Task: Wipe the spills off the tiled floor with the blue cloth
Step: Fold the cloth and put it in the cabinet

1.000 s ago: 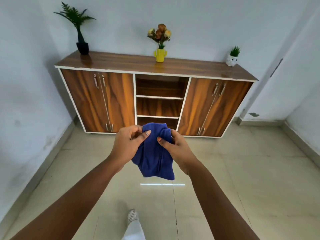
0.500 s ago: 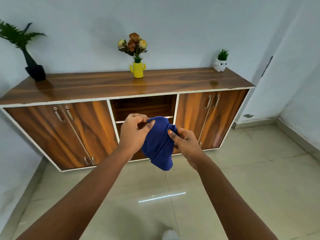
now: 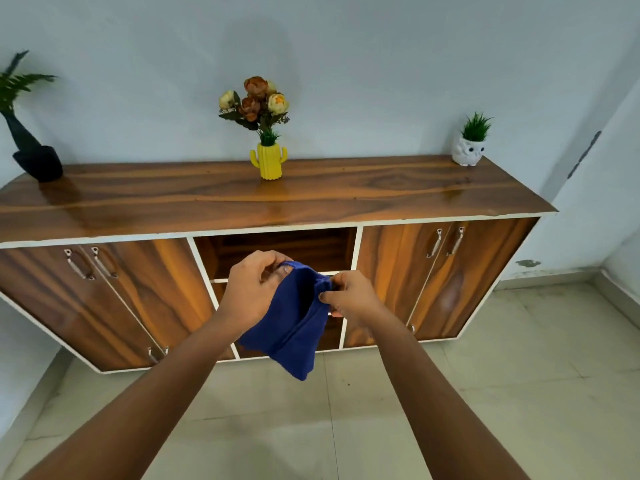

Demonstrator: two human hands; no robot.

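The blue cloth (image 3: 294, 327) hangs in the air in front of me, bunched and folded, held up by both hands. My left hand (image 3: 251, 291) grips its upper left edge. My right hand (image 3: 349, 297) pinches the upper right edge between thumb and fingers. The cloth's lower corner dangles above the pale tiled floor (image 3: 485, 393), well off the ground. A few small dark specks (image 3: 348, 384) show on the tiles just below the cloth; I cannot make out any larger spill.
A long wooden sideboard (image 3: 311, 199) stands against the wall right ahead, with open shelves behind the cloth. On it are a yellow vase of flowers (image 3: 268, 161), a black vase with a plant (image 3: 36, 157) and a white owl pot (image 3: 467, 152). Walls close in left and right.
The view has tilted up and drawn closer to the sideboard. My hands stay on the cloth, and my right hand has shifted its pinch to the cloth's upper right edge.
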